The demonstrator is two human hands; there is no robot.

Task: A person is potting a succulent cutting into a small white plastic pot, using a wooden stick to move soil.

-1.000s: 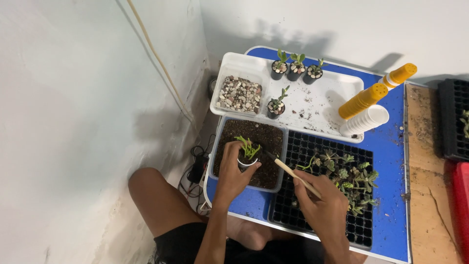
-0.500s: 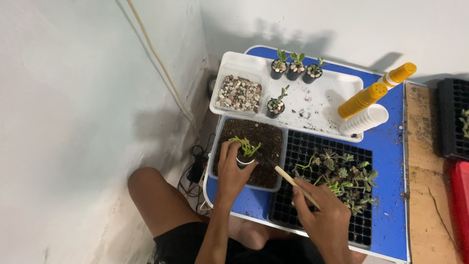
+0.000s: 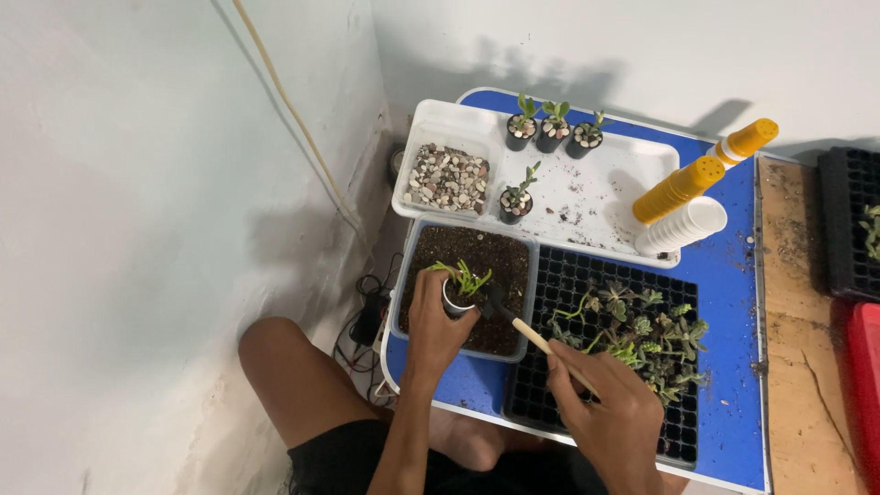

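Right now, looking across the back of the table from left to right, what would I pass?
Pebble tub → lone potted seedling → row of three small pots → yellow cup stack → yellow-capped bottle → black tray on the wooden surface.

Your left hand [image 3: 431,325] reaches forward from a bare forearm that rises nearly straight up the picture, wrist level, back of the hand facing up. Its fingers [image 3: 438,291] curl closed in a cupped grip, thumb tucked on the right side. Your right hand [image 3: 612,417] sits lower and to the right, well apart from the left, knuckles up, forearm leaving the bottom edge. Its fingers [image 3: 570,368] pinch shut, pointing up and to the left toward your left hand. Your bare left knee shows below left, bent.
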